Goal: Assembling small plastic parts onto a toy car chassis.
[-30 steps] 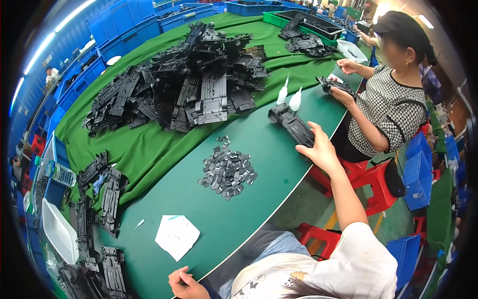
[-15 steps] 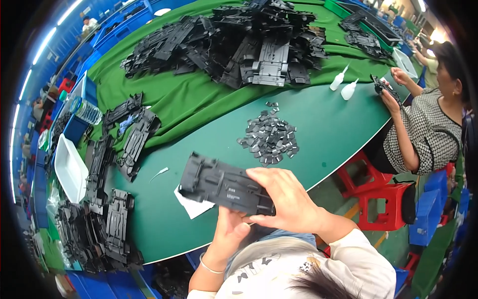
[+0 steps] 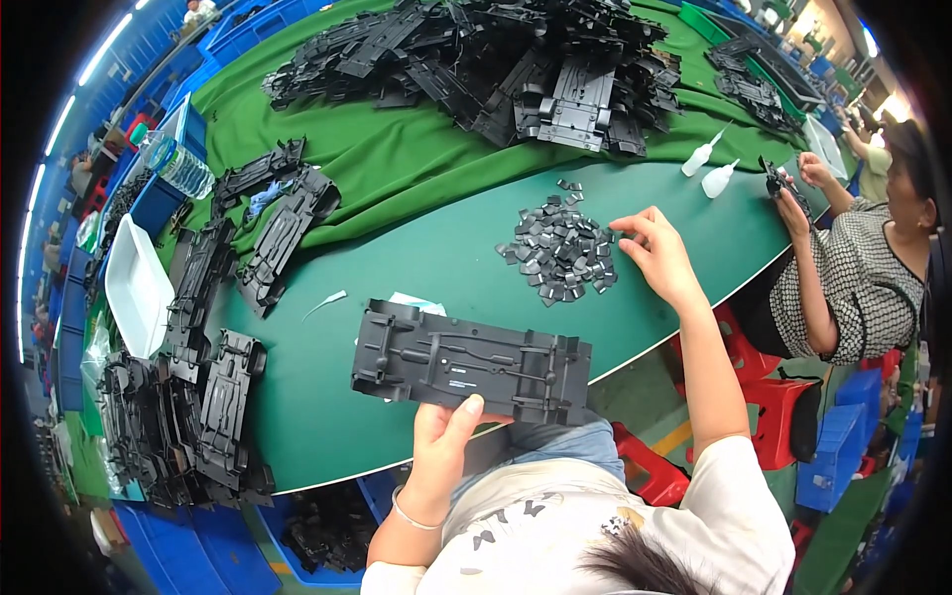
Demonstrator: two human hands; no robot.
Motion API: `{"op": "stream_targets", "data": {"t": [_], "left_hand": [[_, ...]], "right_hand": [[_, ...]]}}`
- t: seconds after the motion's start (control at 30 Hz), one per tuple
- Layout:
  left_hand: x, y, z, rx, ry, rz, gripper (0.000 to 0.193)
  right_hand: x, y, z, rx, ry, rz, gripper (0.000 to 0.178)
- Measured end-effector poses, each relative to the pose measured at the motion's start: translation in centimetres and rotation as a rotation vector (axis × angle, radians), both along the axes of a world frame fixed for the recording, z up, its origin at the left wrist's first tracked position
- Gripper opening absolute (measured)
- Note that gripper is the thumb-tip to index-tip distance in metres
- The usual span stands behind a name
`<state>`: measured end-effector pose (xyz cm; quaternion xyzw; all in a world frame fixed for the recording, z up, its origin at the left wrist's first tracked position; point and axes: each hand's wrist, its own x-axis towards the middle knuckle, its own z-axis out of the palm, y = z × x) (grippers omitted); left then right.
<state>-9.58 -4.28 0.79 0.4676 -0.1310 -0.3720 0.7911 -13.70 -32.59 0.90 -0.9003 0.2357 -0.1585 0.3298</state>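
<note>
My left hand grips a black plastic model-car chassis by its near long edge, thumb on top, the other fingers hidden beneath. The chassis is held over the table's near edge, its ribbed, moulded face showing. My right hand reaches to the right side of a heap of small black pieces on the green table. Its thumb and forefinger are apart, and no piece shows between them. A white paper lies partly hidden behind the chassis.
A large pile of chassis rests on green cloth at the back; stacked chassis stand left near a white tray. Two white squeeze bottles stand right, near a seated co-worker. A red stool is below.
My right hand has let go of the chassis and moved up and right to the heap. The chassis stays in my left hand, now turned more level and fully visible.
</note>
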Motion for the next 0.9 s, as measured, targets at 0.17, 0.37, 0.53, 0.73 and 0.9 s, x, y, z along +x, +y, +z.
{"op": "stream_targets", "data": {"t": [0.17, 0.37, 0.53, 0.73, 0.9], "left_hand": [[-0.1, 0.3, 0.1, 0.041, -0.044, 0.101, 0.026], [1.0, 0.1, 0.1, 0.061, -0.087, 0.094, 0.027], [1.2, 0.0, 0.5, 0.047, -0.081, 0.099, 0.028], [1.8, 1.3, 0.0, 0.060, -0.120, 0.404, 0.022], [5.1, 6.6, -0.5, 0.206, -0.308, 0.673, 0.026]], "right_hand": [[0.3, 0.6, -1.0, -0.049, -0.058, -0.025, 0.016], [0.8, 0.6, -1.3, -0.014, -0.093, -0.042, 0.014], [0.4, -0.1, -2.0, 0.205, -0.194, -0.121, 0.011], [-1.2, -0.9, -2.7, 0.202, -0.346, -0.180, 0.017], [-0.5, 0.0, -1.7, 0.227, -0.329, -0.203, 0.012]]}}
